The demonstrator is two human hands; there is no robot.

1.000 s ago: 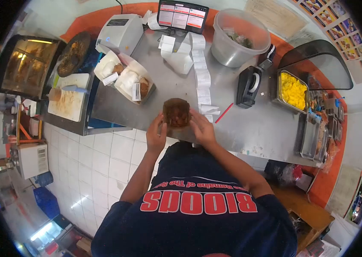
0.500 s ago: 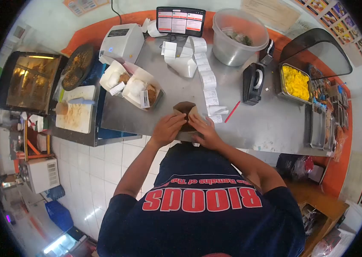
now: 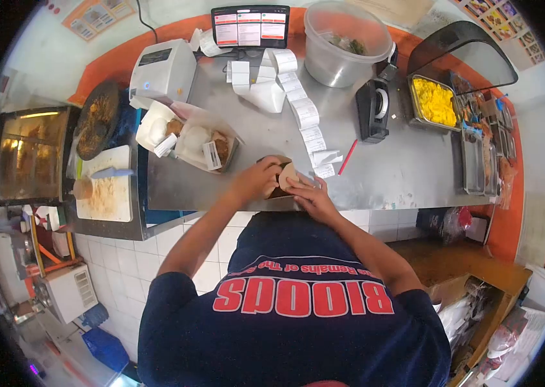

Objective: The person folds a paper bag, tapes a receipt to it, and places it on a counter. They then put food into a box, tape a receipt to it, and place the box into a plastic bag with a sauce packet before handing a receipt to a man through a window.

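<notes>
Left hand (image 3: 258, 180) and right hand (image 3: 310, 195) press together on a brown paper box (image 3: 283, 175) at the steel counter's (image 3: 401, 174) edge.

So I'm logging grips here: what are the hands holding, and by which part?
Both the left hand and the right hand press on the brown paper box, at its folded top flaps.

The person wears a dark navy short-sleeved T-shirt (image 3: 298, 329). Across the chest runs large red block lettering with a white outline, reading "Bloods", seen upside down from the head camera. Above it sits a curved line of smaller red-and-white text. Both forearms are bare below the sleeves, and the left hand (image 3: 258, 180) and right hand (image 3: 311, 197) wear no gloves.
</notes>
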